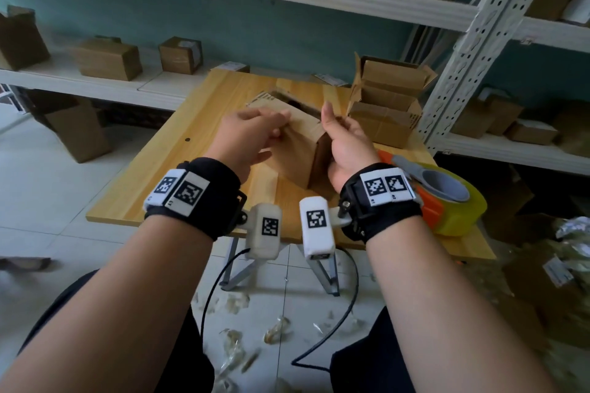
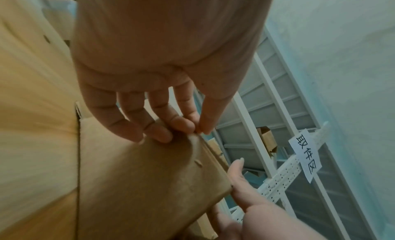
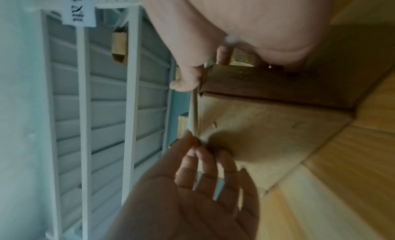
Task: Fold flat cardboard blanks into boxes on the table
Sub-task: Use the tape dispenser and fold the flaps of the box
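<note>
A brown cardboard box (image 1: 297, 153), partly folded, stands on the wooden table (image 1: 191, 137) between my hands. My left hand (image 1: 252, 134) reaches in from the left and pinches the box's upper edge between thumb and fingertips, which shows closely in the left wrist view, left hand (image 2: 192, 129) on the box (image 2: 138, 176). My right hand (image 1: 343, 140) grips the box's right side with the thumb up along the edge. In the right wrist view the right hand (image 3: 205, 69) holds the box (image 3: 267, 125) at its corner. The box's far end is hidden behind my hands.
A stack of folded open boxes (image 1: 386, 105) stands at the table's back right. An orange and yellow-green tape dispenser (image 1: 447, 198) lies by my right wrist. White shelves (image 1: 95, 86) with boxes run behind, and a perforated rack post (image 1: 472, 41) rises at the right.
</note>
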Motion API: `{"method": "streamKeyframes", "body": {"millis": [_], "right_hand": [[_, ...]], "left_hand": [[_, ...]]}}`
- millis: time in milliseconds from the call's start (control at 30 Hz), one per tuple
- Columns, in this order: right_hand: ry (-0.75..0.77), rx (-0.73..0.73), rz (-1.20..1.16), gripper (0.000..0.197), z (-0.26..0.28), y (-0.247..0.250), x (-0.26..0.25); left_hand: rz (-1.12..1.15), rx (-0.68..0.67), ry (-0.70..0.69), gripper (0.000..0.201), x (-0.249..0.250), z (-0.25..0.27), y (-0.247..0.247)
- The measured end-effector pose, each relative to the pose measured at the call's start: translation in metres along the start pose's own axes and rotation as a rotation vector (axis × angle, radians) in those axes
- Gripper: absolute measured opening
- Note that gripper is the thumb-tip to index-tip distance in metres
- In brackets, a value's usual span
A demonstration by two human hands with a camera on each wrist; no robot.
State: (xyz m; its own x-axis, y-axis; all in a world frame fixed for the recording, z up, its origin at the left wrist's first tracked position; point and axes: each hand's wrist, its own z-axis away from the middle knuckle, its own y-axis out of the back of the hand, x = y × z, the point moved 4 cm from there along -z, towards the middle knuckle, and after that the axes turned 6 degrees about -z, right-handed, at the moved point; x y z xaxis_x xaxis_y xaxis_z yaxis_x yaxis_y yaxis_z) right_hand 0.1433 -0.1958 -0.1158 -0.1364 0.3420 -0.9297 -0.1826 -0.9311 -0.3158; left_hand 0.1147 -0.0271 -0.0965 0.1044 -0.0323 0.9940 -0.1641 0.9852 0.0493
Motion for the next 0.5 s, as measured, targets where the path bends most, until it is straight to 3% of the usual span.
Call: {"method": "streamKeyframes", "body": {"millis": [100, 167, 267, 367, 500], "right_hand": [[0.062, -0.014, 0.093, 0.139, 0.012, 0.002, -0.003], [0.082, -0.013, 0.129, 0.14, 0.016, 0.003, -0.004], [0.108, -0.003, 0.16, 0.139, 0.018, 0.008, 0.0], [0.114, 0.006, 0.204, 0.154, 0.027, 0.012, 0.0], [0.077, 0.002, 0.204, 0.158, 0.028, 0.018, -0.002]], "left_hand": [[0.013, -0.027, -0.004, 0.022, 0.001, 0.001, -0.002], [0.023, -0.071, 0.001, 0.016, 0.0, 0.004, -0.007], [0.003, -0.164, 0.018, 0.024, -0.005, 0.008, -0.019], [-0.076, -0.262, 0.004, 0.027, -0.014, 0.013, -0.03], [-0.103, -0.289, 0.011, 0.032, -0.022, 0.012, -0.035]]}}
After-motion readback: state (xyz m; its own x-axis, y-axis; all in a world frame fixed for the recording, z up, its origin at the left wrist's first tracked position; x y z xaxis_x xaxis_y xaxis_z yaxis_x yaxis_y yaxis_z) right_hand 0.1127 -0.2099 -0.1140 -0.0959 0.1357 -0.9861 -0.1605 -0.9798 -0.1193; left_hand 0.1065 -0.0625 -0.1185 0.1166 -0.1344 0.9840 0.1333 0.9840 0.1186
